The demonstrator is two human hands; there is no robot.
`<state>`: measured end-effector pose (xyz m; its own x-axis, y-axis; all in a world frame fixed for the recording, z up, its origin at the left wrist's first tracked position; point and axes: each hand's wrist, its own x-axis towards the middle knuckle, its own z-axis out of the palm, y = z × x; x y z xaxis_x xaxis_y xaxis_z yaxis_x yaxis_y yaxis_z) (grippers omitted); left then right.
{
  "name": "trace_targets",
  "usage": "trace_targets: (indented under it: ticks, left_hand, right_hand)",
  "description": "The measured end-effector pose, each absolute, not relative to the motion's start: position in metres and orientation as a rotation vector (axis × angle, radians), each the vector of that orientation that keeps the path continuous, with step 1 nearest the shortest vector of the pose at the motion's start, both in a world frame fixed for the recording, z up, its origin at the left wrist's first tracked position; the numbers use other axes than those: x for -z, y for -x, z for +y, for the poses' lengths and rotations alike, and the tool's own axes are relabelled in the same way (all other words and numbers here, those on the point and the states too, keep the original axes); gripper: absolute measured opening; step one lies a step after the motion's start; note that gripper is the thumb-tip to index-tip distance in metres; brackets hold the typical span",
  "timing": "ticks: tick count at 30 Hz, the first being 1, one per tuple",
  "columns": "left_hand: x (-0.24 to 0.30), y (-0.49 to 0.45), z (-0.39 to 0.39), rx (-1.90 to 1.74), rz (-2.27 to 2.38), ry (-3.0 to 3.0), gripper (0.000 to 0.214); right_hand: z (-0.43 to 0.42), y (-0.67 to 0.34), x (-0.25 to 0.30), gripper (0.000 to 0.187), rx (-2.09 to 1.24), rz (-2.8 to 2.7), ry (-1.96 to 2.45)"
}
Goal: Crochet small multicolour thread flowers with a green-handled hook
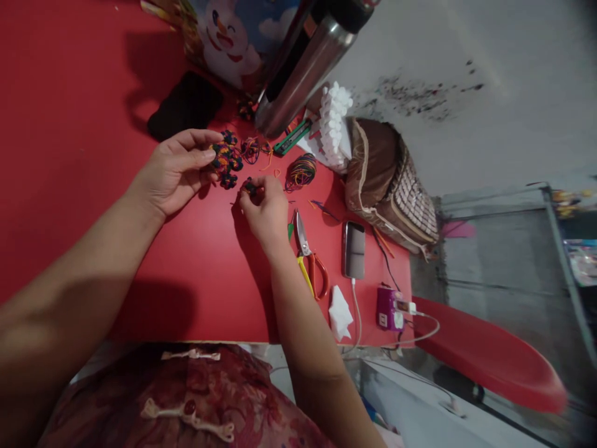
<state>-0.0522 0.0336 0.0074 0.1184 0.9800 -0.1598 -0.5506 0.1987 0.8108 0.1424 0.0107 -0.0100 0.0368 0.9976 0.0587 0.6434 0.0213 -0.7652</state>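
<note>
We see 2 bare hands working close together over the red counter (196, 267), and the left hand (180, 168) is nearly closed, its thumb and forefinger pinching the edge of a knotted cluster (226, 158) of dark, multicoloured cord; we judge that this edge grip leaves most of the cluster uncovered and easy to look over. The right hand (265, 211), just beside it, has its thumb and fingers drawn together on a small dark knotted piece (250, 186), partly hidden by the fingertips, so we cannot tell whether it joins the cluster. Beyond the hands lie a loose tangle of thread (250, 149) and a wound ball of thread (302, 171), probably set there so that cord is within a short reach. The scissors (304, 252) lie near the right forearm with their blades pointing away from the body, which seems to suit picking them up by the red and yellow handles, while the green cutter (292, 137) lies farther off, beside the steel bottle (308, 68). Over to the right, the phone (354, 249) lies well apart from the cord, likely because its white cable (357, 311) needs to hang clear of the work
</note>
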Motion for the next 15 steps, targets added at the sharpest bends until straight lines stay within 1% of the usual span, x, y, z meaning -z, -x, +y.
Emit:
trace_targets:
  ticks: [2, 4, 6, 10, 15]
  left_hand:
    - [-0.007, 0.051, 0.034, -1.237, 0.815, -0.667, 0.027]
    - [-0.006, 0.049, 0.034, -1.227, 0.824, -0.674, 0.028]
    - [-0.004, 0.047, 0.034, -1.225, 0.833, -0.690, 0.027]
    - [-0.002, 0.043, 0.031, -1.206, 0.865, -0.728, 0.026]
    - [-0.007, 0.041, 0.023, -1.083, 0.908, -0.809, 0.023]
  right_hand:
    - [0.004, -0.148, 0.009, 0.022, -1.024, -1.410, 1.501]
    - [-0.005, -0.151, 0.005, 0.033, -1.324, -1.124, 1.317]
    - [-0.015, -0.152, -0.001, 0.040, -1.555, -0.898, 1.183]
    - [-0.029, -0.155, -0.011, 0.032, -1.827, -0.665, 1.033]
    - [-0.036, -0.163, -0.016, 0.023, -1.898, -0.608, 0.956]
